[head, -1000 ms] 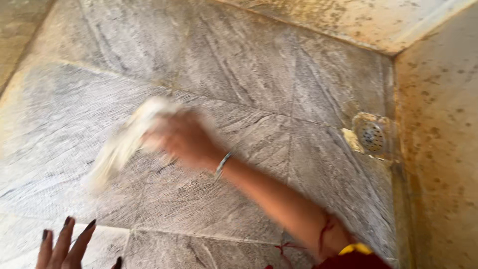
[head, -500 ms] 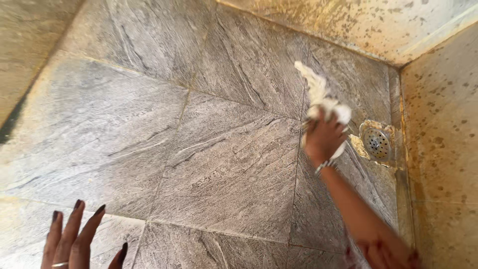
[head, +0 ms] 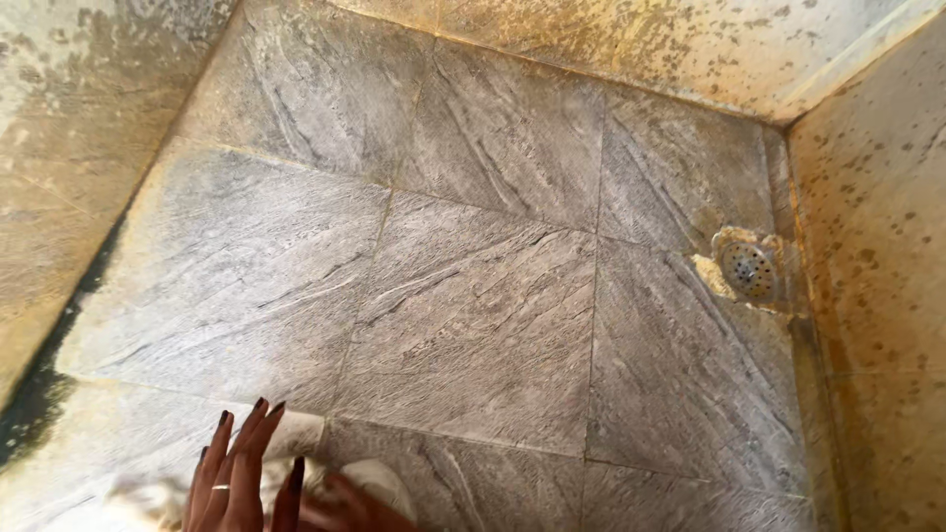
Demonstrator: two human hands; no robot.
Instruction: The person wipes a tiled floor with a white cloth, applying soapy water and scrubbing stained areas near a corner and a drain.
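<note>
At the bottom edge, my left hand (head: 233, 475) has its fingers stretched out, with dark nails and a ring on one finger. It rests flat over a white cloth (head: 380, 481) bunched on the grey stone floor (head: 473, 315). Just right of it only part of my right hand (head: 347, 510) shows, low in the frame and pressed into the same cloth, which it grips. More of the cloth spreads out to the left of my left hand.
A round metal drain (head: 746, 266) sits in the floor's far right corner. Yellowed, brown-speckled walls (head: 877, 246) close in the floor at the right, back and left. A dark grimy strip (head: 39, 384) runs along the left wall's foot.
My right hand has swept the cloth from beside the drain back down to the bottom edge next to my left hand. The view has tilted slightly.
</note>
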